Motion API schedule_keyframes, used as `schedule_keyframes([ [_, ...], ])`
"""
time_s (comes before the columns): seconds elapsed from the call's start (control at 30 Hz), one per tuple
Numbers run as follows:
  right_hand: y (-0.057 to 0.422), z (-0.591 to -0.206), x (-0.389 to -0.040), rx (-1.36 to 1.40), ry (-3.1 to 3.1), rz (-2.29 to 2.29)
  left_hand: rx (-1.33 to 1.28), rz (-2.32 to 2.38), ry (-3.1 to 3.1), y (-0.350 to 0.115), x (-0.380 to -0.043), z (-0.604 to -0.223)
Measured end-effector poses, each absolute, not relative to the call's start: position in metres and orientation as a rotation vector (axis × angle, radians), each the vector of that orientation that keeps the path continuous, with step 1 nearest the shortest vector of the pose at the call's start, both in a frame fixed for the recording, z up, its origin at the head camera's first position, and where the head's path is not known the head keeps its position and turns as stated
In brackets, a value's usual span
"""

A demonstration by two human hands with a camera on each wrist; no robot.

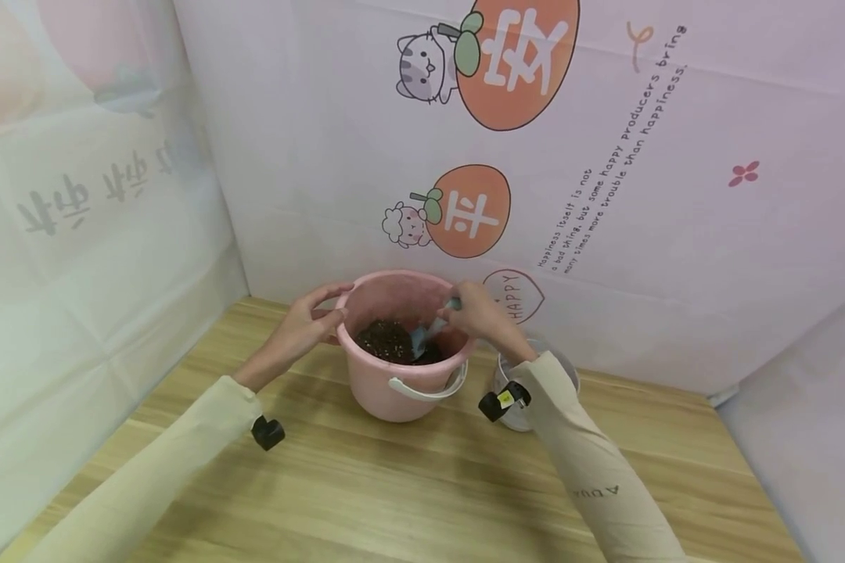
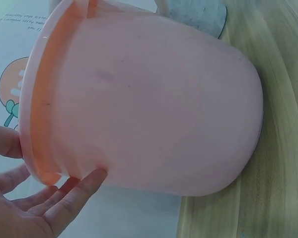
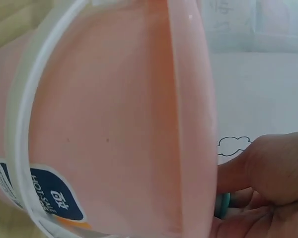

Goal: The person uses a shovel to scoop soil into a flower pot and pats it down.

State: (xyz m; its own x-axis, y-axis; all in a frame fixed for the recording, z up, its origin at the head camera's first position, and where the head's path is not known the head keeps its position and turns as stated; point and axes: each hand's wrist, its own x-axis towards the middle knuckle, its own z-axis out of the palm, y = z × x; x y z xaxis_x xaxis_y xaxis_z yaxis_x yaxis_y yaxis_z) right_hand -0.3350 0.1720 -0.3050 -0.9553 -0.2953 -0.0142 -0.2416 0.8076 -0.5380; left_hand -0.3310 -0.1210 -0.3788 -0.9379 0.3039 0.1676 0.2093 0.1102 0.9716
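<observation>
A pink bucket (image 1: 394, 395) with a white handle (image 1: 422, 393) stands on the wooden table, dark soil (image 1: 383, 341) inside it. My left hand (image 1: 303, 322) holds the bucket's left rim; in the left wrist view the thumb is at the rim and the fingers (image 2: 79, 198) touch the outer wall below it. My right hand (image 1: 480, 313) grips the handle of a small blue trowel (image 1: 429, 332), whose blade dips into the soil. In the right wrist view the bucket's wall (image 3: 104, 119) hides most of the trowel; only its teal handle end (image 3: 221, 204) shows beside the fingers.
A clear container (image 1: 514, 418) stands right of the bucket, partly behind my right forearm. A printed cloth (image 1: 324, 156) hangs close behind the bucket, with another cloth (image 1: 98, 274) along the left side. The wooden table (image 1: 366, 485) extends toward me.
</observation>
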Motion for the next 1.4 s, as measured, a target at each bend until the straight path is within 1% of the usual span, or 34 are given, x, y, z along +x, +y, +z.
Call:
schedule_keyframes([
  [0.13,0.174,-0.303,-0.337,-0.558,2.902,-0.701,0.537,1.977,2.283,-0.122,-0.332,-0.380],
  [0.23,0.174,-0.305,-0.337,-0.762,2.910,-0.483,0.543,1.967,2.278,-0.123,-0.332,-0.380],
  [0.37,0.168,-0.315,-0.336,-1.112,3.017,0.010,0.547,1.924,2.317,-0.126,-0.333,-0.380],
  [0.47,0.161,-0.323,-0.333,-1.238,3.148,0.371,0.546,1.882,2.365,-0.128,-0.333,-0.379],
  [0.6,0.153,-0.329,-0.332,-1.158,3.201,0.534,0.555,1.833,2.399,-0.128,-0.333,-0.379],
  [0.73,0.152,-0.329,-0.332,-1.097,3.159,0.596,0.559,1.805,2.408,-0.127,-0.334,-0.380],
  [0.93,0.157,-0.328,-0.334,-1.120,3.108,0.505,0.583,1.810,2.393,-0.125,-0.335,-0.379],
  [1.17,0.158,-0.321,-0.338,-1.016,3.011,0.408,0.596,1.806,2.406,-0.125,-0.334,-0.378],
  [1.4,0.162,-0.320,-0.345,-1.067,2.974,0.328,0.590,1.797,2.430,-0.124,-0.333,-0.377],
])
